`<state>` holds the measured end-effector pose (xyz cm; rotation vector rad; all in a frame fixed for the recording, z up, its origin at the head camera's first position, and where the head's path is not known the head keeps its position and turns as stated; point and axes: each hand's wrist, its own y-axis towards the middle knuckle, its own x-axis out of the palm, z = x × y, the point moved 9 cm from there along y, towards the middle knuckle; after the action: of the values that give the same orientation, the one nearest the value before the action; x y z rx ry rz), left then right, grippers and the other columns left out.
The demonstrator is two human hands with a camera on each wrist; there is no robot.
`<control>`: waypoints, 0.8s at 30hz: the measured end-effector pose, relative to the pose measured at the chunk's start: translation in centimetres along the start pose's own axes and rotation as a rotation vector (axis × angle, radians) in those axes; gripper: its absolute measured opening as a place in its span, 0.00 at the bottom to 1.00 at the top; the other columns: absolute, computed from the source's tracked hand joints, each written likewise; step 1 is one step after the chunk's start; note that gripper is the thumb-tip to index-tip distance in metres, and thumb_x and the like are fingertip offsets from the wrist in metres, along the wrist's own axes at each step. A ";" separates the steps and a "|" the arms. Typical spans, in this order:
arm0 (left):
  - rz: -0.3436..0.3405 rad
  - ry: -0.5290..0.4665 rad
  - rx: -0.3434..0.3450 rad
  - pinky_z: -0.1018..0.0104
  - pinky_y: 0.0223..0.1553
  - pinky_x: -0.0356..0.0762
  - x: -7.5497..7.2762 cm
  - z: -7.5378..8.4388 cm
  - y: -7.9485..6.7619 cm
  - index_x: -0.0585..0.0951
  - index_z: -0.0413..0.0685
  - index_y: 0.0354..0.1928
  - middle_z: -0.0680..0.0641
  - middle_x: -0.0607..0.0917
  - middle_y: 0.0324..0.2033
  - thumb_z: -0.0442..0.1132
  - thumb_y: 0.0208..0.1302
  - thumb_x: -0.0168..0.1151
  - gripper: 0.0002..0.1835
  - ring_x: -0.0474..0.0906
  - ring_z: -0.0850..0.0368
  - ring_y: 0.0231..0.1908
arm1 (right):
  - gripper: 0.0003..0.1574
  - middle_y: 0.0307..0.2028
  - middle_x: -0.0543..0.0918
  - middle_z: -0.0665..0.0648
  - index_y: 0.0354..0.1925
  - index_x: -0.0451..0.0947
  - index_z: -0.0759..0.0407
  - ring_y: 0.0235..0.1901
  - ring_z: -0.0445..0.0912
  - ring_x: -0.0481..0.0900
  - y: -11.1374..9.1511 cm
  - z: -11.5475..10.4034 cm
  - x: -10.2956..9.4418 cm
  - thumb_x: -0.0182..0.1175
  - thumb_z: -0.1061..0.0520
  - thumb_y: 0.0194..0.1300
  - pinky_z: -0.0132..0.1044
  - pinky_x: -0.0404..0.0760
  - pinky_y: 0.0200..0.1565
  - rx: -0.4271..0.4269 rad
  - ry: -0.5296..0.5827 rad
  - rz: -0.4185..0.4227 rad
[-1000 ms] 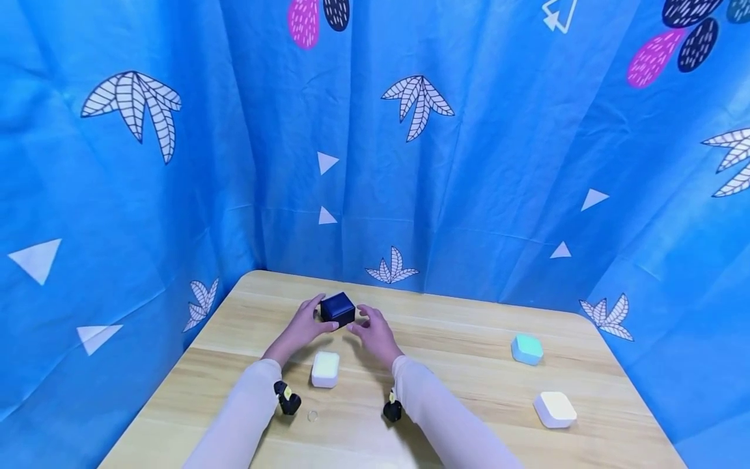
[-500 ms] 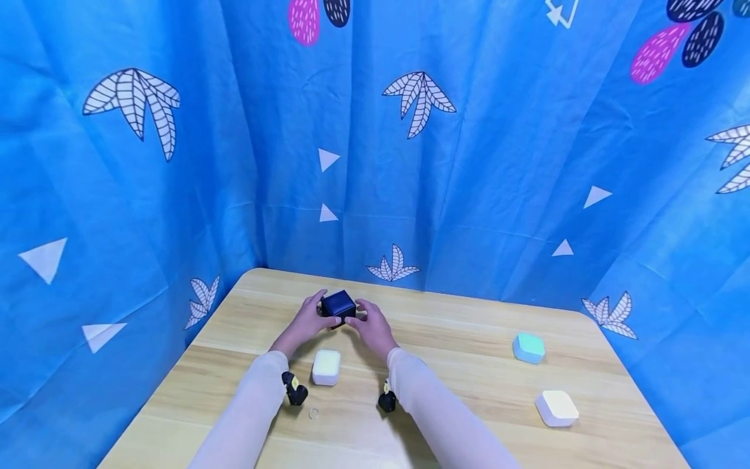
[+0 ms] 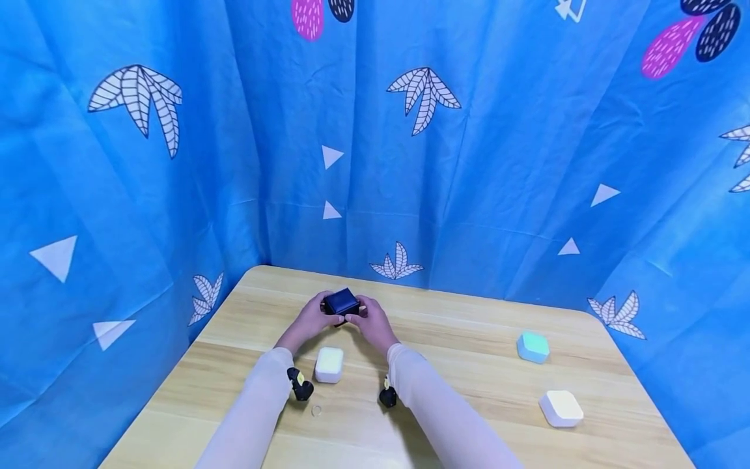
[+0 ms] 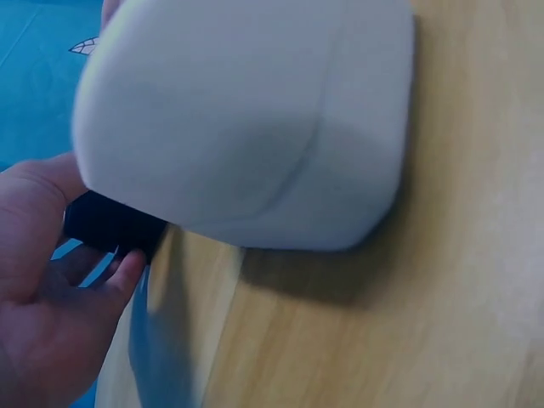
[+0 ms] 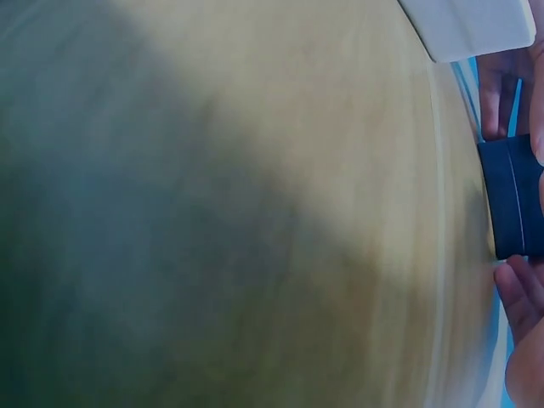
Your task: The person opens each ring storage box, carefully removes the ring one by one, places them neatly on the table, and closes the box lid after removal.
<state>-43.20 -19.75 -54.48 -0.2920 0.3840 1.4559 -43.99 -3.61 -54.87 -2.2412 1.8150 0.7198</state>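
Observation:
A small dark navy box [image 3: 342, 301], like a ring box, is held between both hands toward the far left part of the table. My left hand [image 3: 312, 318] grips its left side, thumb across the front and fingers behind. From the right, my right hand [image 3: 373, 326] holds it the same way, the two thumbs nearly meeting. In the right wrist view a thin seam runs along the side of the box [image 5: 508, 200]. Nearer my body, between the forearms, lies a white rounded block [image 3: 329, 365]. A thin ring [image 3: 316, 410] rests on the wood in front of that block.
The wooden table [image 3: 457, 365] carries a mint-green rounded block [image 3: 533, 347] and a cream-white one [image 3: 561, 409] on its right side. A blue patterned curtain [image 3: 498, 163] hangs behind and along the sides. The white block fills much of the left wrist view.
My right hand has moved in against the box, and its thumb has come to the front edge beside the left thumb. The blocks and the ring lie where they were.

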 end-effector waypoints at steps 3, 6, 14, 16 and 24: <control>-0.031 -0.011 -0.004 0.42 0.68 0.67 0.1 0.2 -0.1 0.64 0.37 0.72 0.32 0.72 0.67 0.36 0.62 0.70 0.39 0.71 0.36 0.65 | 0.34 0.58 0.77 0.62 0.68 0.72 0.57 0.47 0.49 0.78 -0.1 0.1 0.0 0.67 0.55 0.66 0.38 0.83 0.46 0.001 0.017 -0.003; -0.054 -0.021 -0.018 0.43 0.67 0.67 0.3 0.3 -0.2 0.64 0.40 0.73 0.32 0.72 0.67 0.36 0.62 0.69 0.39 0.71 0.36 0.65 | 0.34 0.60 0.77 0.63 0.68 0.71 0.58 0.50 0.51 0.79 -0.1 0.2 -0.2 0.67 0.56 0.66 0.40 0.83 0.48 -0.004 0.039 -0.008; -0.134 -0.040 -0.050 0.41 0.68 0.65 0.6 0.2 -0.3 0.65 0.47 0.73 0.35 0.72 0.68 0.37 0.61 0.70 0.39 0.70 0.37 0.66 | 0.40 0.64 0.75 0.62 0.72 0.67 0.54 0.57 0.55 0.79 0.1 0.8 -0.7 0.68 0.52 0.65 0.43 0.83 0.55 0.010 0.077 -0.056; -0.166 -0.055 -0.066 0.40 0.69 0.64 0.8 0.1 -0.4 0.65 0.50 0.73 0.36 0.72 0.68 0.38 0.60 0.70 0.39 0.70 0.37 0.66 | 0.41 0.65 0.74 0.62 0.72 0.67 0.54 0.59 0.56 0.78 0.1 0.9 -0.8 0.69 0.52 0.65 0.44 0.83 0.56 0.005 0.090 -0.083; -0.243 -0.093 -0.106 0.41 0.70 0.61 1.3 -0.1 -0.8 0.64 0.55 0.74 0.37 0.70 0.69 0.37 0.59 0.69 0.41 0.68 0.39 0.66 | 0.47 0.67 0.73 0.66 0.75 0.62 0.55 0.62 0.60 0.77 -0.1 1.1 -0.7 0.70 0.57 0.63 0.41 0.84 0.54 0.003 0.155 -0.178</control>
<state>-42.31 -18.65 -55.12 -0.3426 0.1891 1.2470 -44.27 -2.53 -55.49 -2.4788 1.6486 0.5237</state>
